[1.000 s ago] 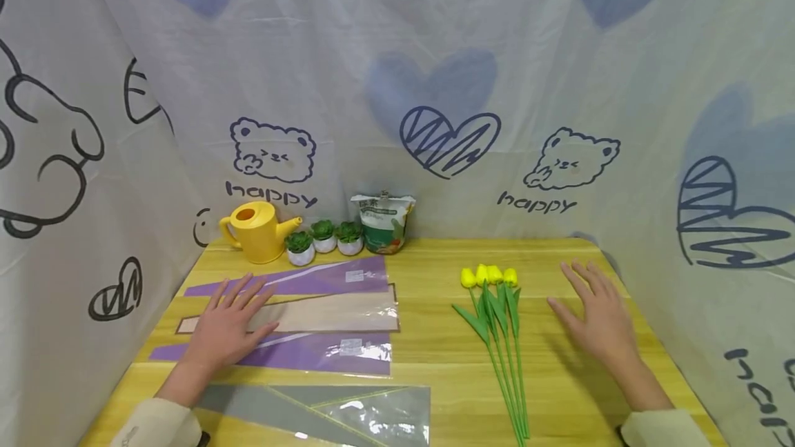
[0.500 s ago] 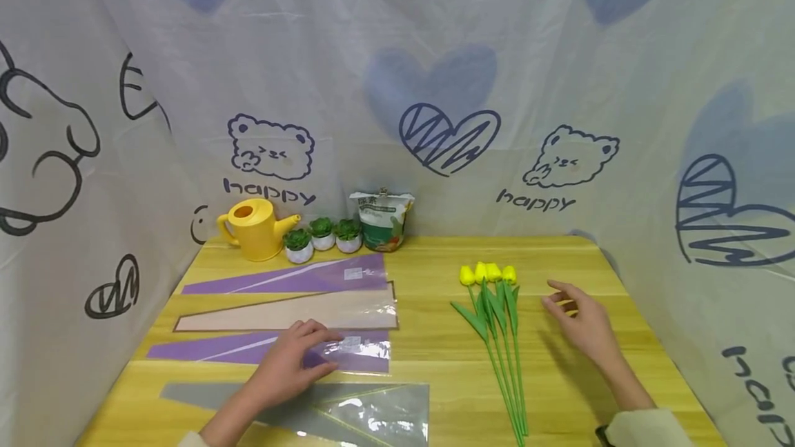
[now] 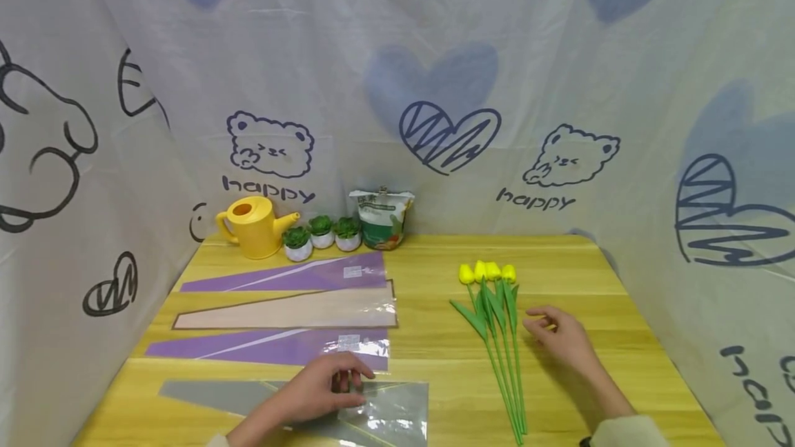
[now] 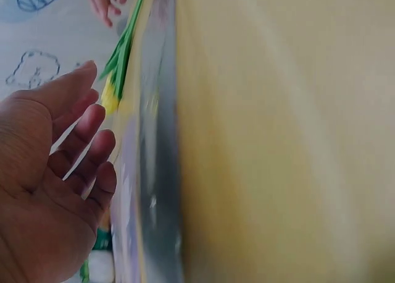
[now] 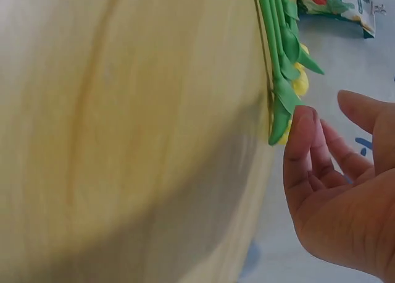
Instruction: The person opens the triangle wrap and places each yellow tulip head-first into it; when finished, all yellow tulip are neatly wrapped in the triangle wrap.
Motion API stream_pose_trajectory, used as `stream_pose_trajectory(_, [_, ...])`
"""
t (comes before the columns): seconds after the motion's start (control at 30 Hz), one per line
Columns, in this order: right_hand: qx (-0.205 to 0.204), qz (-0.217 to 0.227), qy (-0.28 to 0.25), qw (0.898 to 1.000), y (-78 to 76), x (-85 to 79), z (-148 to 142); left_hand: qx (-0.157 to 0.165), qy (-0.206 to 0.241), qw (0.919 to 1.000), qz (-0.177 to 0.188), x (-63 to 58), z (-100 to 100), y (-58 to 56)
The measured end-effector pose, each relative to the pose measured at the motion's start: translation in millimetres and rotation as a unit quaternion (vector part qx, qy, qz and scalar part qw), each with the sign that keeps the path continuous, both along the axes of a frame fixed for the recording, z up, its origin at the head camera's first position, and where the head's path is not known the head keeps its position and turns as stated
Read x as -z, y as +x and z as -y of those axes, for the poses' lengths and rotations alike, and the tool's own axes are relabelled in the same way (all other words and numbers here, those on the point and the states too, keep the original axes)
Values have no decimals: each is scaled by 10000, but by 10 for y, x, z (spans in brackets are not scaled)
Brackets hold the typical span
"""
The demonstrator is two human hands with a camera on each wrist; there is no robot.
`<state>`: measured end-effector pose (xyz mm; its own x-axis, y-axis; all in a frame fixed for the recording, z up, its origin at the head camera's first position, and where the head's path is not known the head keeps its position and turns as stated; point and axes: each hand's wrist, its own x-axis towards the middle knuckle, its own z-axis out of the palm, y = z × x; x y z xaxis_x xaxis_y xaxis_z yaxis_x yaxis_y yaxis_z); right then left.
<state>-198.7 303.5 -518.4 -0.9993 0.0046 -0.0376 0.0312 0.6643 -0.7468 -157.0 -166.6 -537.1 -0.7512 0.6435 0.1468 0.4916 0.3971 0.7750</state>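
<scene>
My left hand (image 3: 326, 386) hovers over the grey wrapping sleeve (image 3: 397, 409) with its fingers loosely bent and holding nothing. In the left wrist view the palm of the left hand (image 4: 55, 184) shows bare, the thumb apart from the fingers. On the right, my right hand (image 3: 562, 340) is just beside several yellow tulips (image 3: 487, 272) with green stems, which lie together on the table. Its fingers are relaxed and grasp nothing; a gap between thumb and fingers shows on the right hand (image 5: 339, 178) in the right wrist view.
Two purple sleeves (image 3: 267, 350) and a beige sleeve (image 3: 279, 309) lie flat on the wooden table (image 3: 590, 261). Behind them stand a yellow watering can (image 3: 256, 230), several small potted succulents (image 3: 298, 243) and a green-white bag (image 3: 381, 219). A printed cloth (image 3: 348, 74) hangs around the table.
My left hand has moved from above the purple and beige sleeves rightward and nearer, over the grey one. My right hand has moved left toward the tulips, its fingers bending from spread.
</scene>
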Motion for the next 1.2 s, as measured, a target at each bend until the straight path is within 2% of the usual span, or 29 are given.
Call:
stream_pose_trajectory(0.13, [163, 467, -373, 9981, -4, 62, 83, 311, 324, 9985, 301, 49, -128, 80])
stream_pose_trajectory(0.27, [284, 737, -661, 9947, -8, 116, 134, 437, 418, 9972, 450, 108, -224, 139])
stream_pose_trajectory(0.43, [257, 835, -582, 9945, -11, 160, 169, 293, 296, 9989, 204, 184, -297, 160])
stream_pose_trajectory(0.63, [299, 891, -488, 9944, -15, 176, 199, 164, 401, 9984, 361, 269, -336, 175])
stream_pose_trajectory(0.87, [518, 1018, -744, 9907, -63, 168, 249, -58, 399, 9989, 255, 329, -338, 176])
stream_pose_trajectory(1.2, [565, 1127, -1094, 9860, -109, 190, 262, -342, 573, 9965, 509, 361, -358, 174])
